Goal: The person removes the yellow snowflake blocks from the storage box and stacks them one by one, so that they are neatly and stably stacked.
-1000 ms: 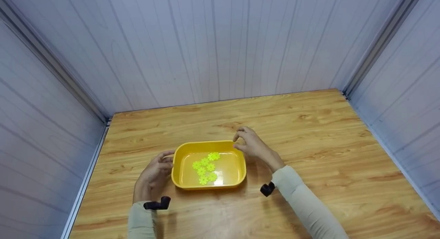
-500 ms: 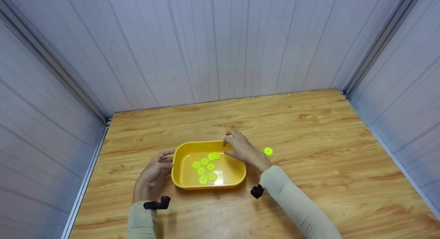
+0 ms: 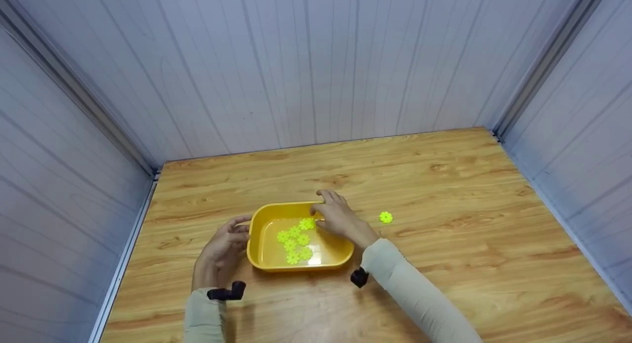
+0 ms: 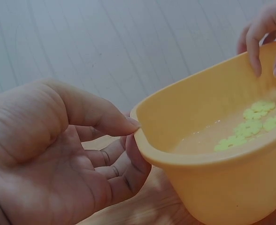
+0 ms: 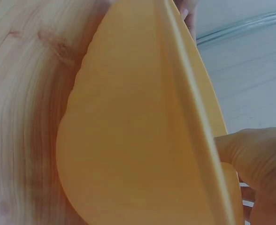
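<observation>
A yellow plastic basin [image 3: 269, 247] stands on the table, holding several bright yellow-green flower-shaped pieces [image 3: 302, 240] on its floor. My left hand [image 3: 222, 247] pinches the basin's left rim; in the left wrist view its thumb [image 4: 121, 123] lies on the rim with the fingers curled beneath. My right hand [image 3: 340, 219] reaches over the far right part of the basin, thumb and forefinger apart and pointing down near the pieces, nothing between them. In the right wrist view the basin's outer wall [image 5: 114, 122] hides its contents and the right fingertips.
One loose flower piece [image 3: 385, 217] lies on the wooden table [image 3: 454, 224], right of the basin. Pale panel walls [image 3: 316, 66] enclose the table at the back and both sides. Black camera mounts [image 3: 227, 290] sit on both wrists.
My right hand has moved left and into the basin from its right rim. The loose flower piece on the table has come into view from behind the right hand. The left hand stays put.
</observation>
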